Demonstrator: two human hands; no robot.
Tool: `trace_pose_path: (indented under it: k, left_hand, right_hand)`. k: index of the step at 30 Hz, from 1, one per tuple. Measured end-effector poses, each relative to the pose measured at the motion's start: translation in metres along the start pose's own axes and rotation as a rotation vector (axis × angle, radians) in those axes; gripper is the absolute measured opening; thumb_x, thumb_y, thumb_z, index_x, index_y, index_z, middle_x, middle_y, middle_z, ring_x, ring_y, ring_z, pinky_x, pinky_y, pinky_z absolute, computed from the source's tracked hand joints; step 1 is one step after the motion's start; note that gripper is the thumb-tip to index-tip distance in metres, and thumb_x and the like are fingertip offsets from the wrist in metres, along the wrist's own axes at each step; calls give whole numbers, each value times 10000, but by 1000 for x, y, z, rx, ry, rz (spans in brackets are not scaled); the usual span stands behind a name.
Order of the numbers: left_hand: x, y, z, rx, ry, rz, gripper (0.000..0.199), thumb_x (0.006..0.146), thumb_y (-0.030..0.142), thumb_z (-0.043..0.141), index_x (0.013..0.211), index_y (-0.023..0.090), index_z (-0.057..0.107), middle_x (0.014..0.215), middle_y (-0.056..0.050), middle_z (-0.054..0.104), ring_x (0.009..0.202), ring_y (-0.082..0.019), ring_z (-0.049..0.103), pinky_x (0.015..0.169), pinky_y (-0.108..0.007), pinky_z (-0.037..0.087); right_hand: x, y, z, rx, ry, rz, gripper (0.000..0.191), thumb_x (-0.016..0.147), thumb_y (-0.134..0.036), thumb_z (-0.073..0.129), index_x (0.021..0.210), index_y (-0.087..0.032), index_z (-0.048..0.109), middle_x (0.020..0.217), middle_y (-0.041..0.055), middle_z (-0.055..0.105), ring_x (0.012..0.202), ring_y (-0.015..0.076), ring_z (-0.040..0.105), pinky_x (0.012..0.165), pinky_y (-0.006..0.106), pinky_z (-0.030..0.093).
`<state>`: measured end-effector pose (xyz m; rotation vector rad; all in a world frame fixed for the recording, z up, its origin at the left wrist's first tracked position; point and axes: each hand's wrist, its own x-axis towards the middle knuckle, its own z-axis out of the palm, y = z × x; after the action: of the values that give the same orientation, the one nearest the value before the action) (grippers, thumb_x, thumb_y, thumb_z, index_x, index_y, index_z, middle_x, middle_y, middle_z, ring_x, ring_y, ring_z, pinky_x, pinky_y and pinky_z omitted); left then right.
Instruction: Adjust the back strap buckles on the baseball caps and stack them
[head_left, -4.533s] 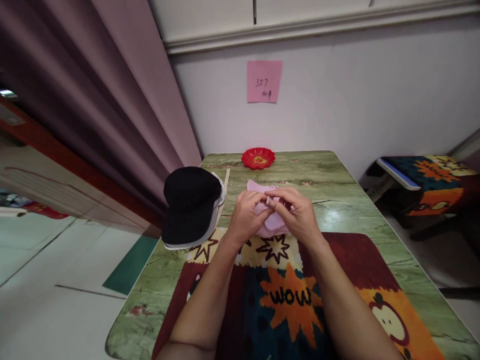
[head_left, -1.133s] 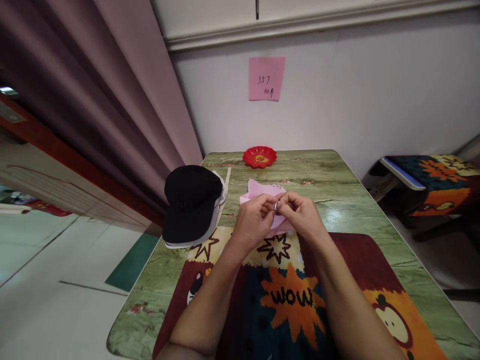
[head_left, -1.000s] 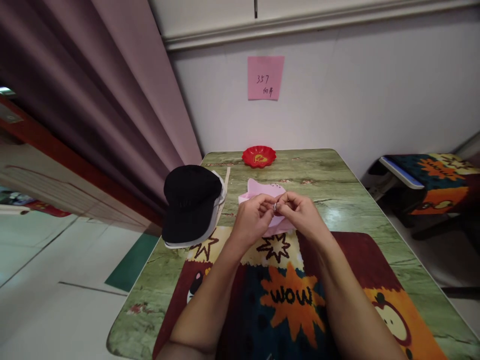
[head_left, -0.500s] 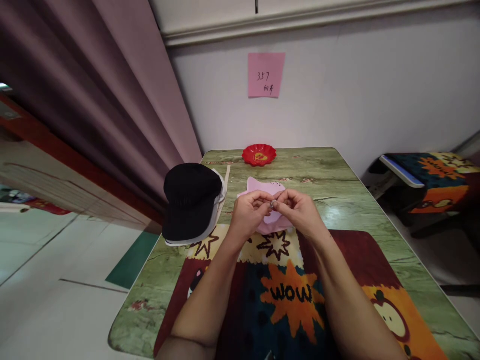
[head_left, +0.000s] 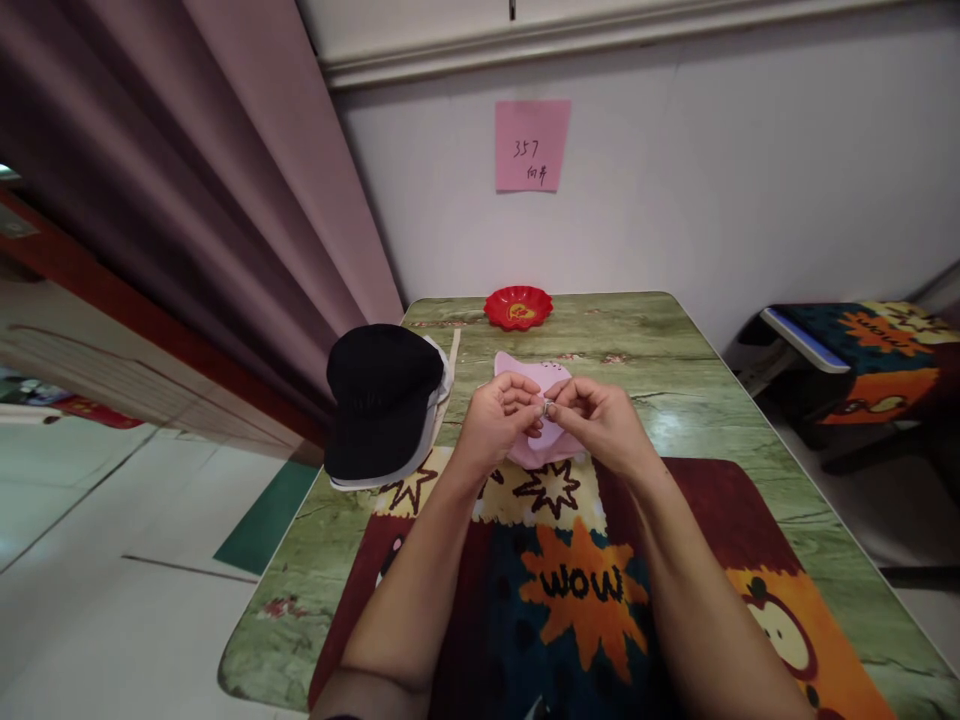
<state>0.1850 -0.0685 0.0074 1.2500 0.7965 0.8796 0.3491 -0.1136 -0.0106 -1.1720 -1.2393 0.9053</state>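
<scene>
Between the fingertips of both hands is a small silvery object (head_left: 549, 408), too small to name. My left hand (head_left: 501, 420) pinches it from the left, its other fingers curled. From the right, my right hand (head_left: 598, 418) pinches it between thumb and forefinger. Behind and beneath both hands lies a pink item (head_left: 534, 452) with a pointed corner and small dark marks near its far edge; the hands cover part of it. To the left of my left hand, a black cap (head_left: 384, 405) rests over something white at the table's left edge.
A red scalloped dish (head_left: 519, 308) stands at the far side of the green table (head_left: 720, 400). A colourful mat (head_left: 585, 585) lies under the forearms. Beside the cap is a pale strip (head_left: 454, 358). A second mat-covered table (head_left: 885, 340) is at the right.
The fingers of my left hand have shifted slightly, curling differently around the small object. Both hands stay together over the pink item.
</scene>
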Motion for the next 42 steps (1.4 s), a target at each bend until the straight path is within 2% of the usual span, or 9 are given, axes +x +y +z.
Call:
trace_pose_path:
  k: [6, 12, 16, 20, 23, 26, 29, 37, 42]
  left_hand:
    - [2, -2, 0, -59, -22, -14, 398, 656, 294, 855, 923, 146, 601, 715, 14, 663, 550, -110, 631, 556, -247, 532]
    - [4, -5, 2, -14, -7, 26, 360, 674, 275, 819, 925, 148, 596, 713, 23, 631, 548, -87, 587, 540, -218, 486]
    - [4, -6, 4, 17, 22, 75, 350, 680, 268, 789, 944, 152, 591, 745, 24, 616, 570, -73, 554, 549, -202, 464]
    - [6, -6, 7, -9, 72, 120, 351, 669, 258, 762, 950, 161, 575, 785, 23, 617, 577, -63, 532, 551, -197, 447]
    - [7, -7, 8, -30, 110, 114, 334, 669, 244, 735, 944, 165, 564, 761, 28, 612, 548, -58, 507, 534, -197, 427]
    - [7, -8, 9, -36, 131, 107, 337, 660, 242, 724, 944, 172, 556, 730, 37, 607, 522, -54, 489, 523, -197, 407]
    - [8, -9, 9, -52, 145, 107, 355, 642, 247, 731, 939, 175, 549, 731, 40, 607, 517, -48, 482, 522, -194, 399]
    - [7, -8, 8, -33, 219, 88, 342, 648, 210, 720, 943, 170, 552, 730, 40, 598, 540, -61, 505, 545, -201, 406]
    - [3, -10, 7, 213, 263, 201, 298, 706, 132, 659, 983, 183, 564, 762, 30, 609, 583, -78, 516, 565, -201, 406]
  right_hand:
    - [1, -1, -2, 23, -36, -6, 262, 769, -406, 782, 680, -208, 635, 956, 82, 721, 879, 206, 669, 718, 321, 540]
    - [0, 0, -1, -25, -18, -45, 295, 793, -443, 768, 689, -207, 625, 948, 89, 717, 897, 218, 672, 714, 321, 542]
    - [0, 1, 1, -25, -17, -41, 317, 804, -469, 771, 712, -205, 623, 950, 82, 713, 816, 194, 663, 710, 321, 543]
    - [0, 1, 4, 12, -36, -46, 294, 775, -421, 815, 907, -223, 643, 889, 41, 705, 750, 178, 664, 676, 307, 560]
    - [0, 0, 5, -173, -13, -183, 319, 796, -329, 796, 1081, -249, 677, 997, 55, 722, 856, 201, 685, 763, 334, 588]
    - [0, 0, 6, -414, 43, -337, 200, 859, -290, 724, 1058, -268, 728, 1036, 64, 734, 867, 211, 680, 785, 352, 585]
    - [0, 0, 9, -483, 76, -416, 163, 876, -267, 695, 1033, -265, 738, 989, 57, 747, 833, 209, 687, 775, 352, 585]
    - [-1, 0, 20, -545, 157, -454, 136, 876, -255, 645, 976, -263, 738, 950, 55, 762, 792, 202, 692, 745, 346, 592]
    - [-1, 3, 20, -542, 177, -484, 140, 874, -228, 633, 971, -251, 731, 945, 61, 761, 829, 207, 702, 758, 347, 596]
